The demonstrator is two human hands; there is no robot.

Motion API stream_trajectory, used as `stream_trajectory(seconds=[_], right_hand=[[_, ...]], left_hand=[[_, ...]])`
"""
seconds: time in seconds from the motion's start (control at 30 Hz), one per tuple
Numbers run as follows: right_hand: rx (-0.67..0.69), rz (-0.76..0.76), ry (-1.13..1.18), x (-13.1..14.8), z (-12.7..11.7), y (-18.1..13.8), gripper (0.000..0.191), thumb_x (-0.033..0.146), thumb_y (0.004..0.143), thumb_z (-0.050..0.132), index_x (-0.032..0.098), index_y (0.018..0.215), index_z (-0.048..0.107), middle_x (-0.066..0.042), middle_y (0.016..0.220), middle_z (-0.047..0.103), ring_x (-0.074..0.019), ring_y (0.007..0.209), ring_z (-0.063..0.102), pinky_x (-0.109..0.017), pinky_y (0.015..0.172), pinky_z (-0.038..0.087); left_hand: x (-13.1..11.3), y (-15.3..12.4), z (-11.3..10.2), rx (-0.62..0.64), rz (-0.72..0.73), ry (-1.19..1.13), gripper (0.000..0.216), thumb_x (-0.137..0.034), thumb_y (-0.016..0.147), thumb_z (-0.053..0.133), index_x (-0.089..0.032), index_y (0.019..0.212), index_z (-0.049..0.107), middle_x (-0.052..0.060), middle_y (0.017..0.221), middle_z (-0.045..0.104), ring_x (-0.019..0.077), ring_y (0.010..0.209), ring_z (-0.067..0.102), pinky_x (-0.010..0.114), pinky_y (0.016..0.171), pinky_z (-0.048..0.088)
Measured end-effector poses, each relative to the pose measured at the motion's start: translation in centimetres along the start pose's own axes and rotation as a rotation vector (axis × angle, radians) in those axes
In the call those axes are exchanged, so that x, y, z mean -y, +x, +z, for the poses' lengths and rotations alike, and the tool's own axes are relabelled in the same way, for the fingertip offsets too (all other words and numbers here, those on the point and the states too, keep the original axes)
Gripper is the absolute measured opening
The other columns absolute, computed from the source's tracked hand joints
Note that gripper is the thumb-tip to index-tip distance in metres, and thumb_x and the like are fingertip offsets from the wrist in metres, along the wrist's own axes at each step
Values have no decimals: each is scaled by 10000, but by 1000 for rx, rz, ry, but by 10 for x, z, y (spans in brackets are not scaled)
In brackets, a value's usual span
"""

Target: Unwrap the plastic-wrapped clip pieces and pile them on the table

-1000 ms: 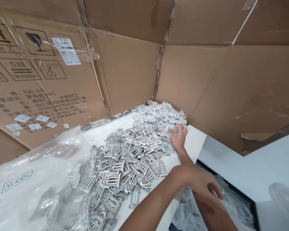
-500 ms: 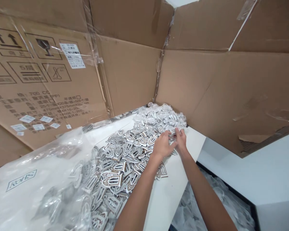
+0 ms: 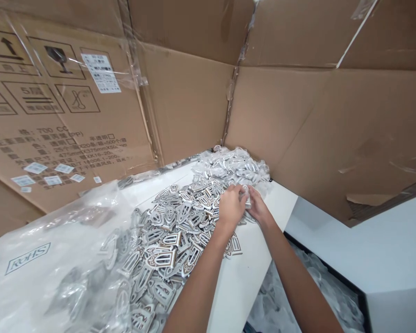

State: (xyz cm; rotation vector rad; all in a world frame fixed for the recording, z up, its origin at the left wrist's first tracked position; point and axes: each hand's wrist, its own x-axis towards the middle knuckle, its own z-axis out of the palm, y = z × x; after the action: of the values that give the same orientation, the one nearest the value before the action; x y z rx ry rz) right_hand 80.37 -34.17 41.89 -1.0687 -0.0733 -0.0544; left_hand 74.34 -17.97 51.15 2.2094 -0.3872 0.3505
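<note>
My left hand and my right hand meet over the right edge of the pile, fingers bent and pinched. Between their fingertips is a small arch-shaped piece, whitish and upright. Clear plastic seems to be around it, but the fingers hide part. Left of my hands spreads a heap of loose arch-shaped pieces, silvery white with brown scrollwork and slots. Just beyond my hands lies a mound of similar pieces in clear plastic bags.
Tall cardboard panels wall the white table at the back and right. A big clear plastic bag marked ROHS covers the left side. Below the right edge, a dark-rimmed container holds translucent plastic.
My hands have drawn slightly nearer to me, and the piece between them now stands upright where it lay flatter before. The view has shifted a little.
</note>
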Motion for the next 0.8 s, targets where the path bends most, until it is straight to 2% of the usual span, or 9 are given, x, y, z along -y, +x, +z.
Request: stream_trajectory(seconds=[0.1,0.2,0.27,0.37,0.47,0.53,0.6,0.67,0.8], right_hand=[[20,66,27,0,-2,1,495,450,691,1020,310,1070,735,46,894,773,-171,750,720,-265,642,592],[63,80,45,1,-3,1,409,385,730,995,301,1003,701,74,744,688,-137,622,645,-229,527,511],[108,80,57,3,-2,1,382,372,748,982,289,993,700,71,744,677,-114,583,593,-214,479,458],[178,89,71,6,-3,-2,444,348,731,983,281,1088,728,55,845,719,-98,606,582,-202,475,442],[255,150,46,6,-5,-3,566,256,648,995,297,1144,725,66,854,719,-96,597,578,-199,480,434],[279,176,14,4,-7,-2,491,221,629,984,278,1035,714,76,766,680,-88,543,535,-199,464,403],[250,155,4,2,-8,1,372,258,666,972,250,878,667,84,656,602,-73,490,467,-196,450,369],[204,123,5,1,-8,4,346,319,723,955,238,800,627,86,603,545,-67,473,429,-195,446,355],[158,130,-9,-2,-5,8,293,333,750,930,232,809,661,56,645,596,-92,534,502,-204,484,416]], left_hand=[[-1,3,-8,-17,-11,29,126,-203,1044,651,-240,950,725,62,1082,764,236,974,722,339,888,504],[-2,4,-12,-59,-10,87,108,-209,1042,660,-238,947,705,80,1098,764,266,1041,714,350,875,490],[-3,4,-13,-119,-9,91,84,-221,1060,639,-239,990,682,75,1082,775,268,1066,716,345,878,488],[-4,5,-13,-158,-44,58,94,-261,1116,552,-249,1126,645,53,1045,796,252,964,744,339,837,485],[-3,6,-11,-89,-71,131,92,-284,1118,553,-258,1146,636,58,982,799,274,864,754,344,761,467],[-2,7,-10,-86,-62,134,66,-250,1096,580,-260,1110,643,64,998,798,275,878,759,343,761,474],[1,7,-9,-150,-52,27,91,-228,1080,597,-262,1153,641,59,1071,798,242,891,762,333,790,503],[6,9,-9,-190,-40,-112,137,-269,1064,640,-260,1201,643,49,1113,795,205,867,759,325,821,536],[15,12,-11,-50,7,-170,98,-280,958,789,-242,1017,721,34,1054,813,196,891,757,326,887,568]])
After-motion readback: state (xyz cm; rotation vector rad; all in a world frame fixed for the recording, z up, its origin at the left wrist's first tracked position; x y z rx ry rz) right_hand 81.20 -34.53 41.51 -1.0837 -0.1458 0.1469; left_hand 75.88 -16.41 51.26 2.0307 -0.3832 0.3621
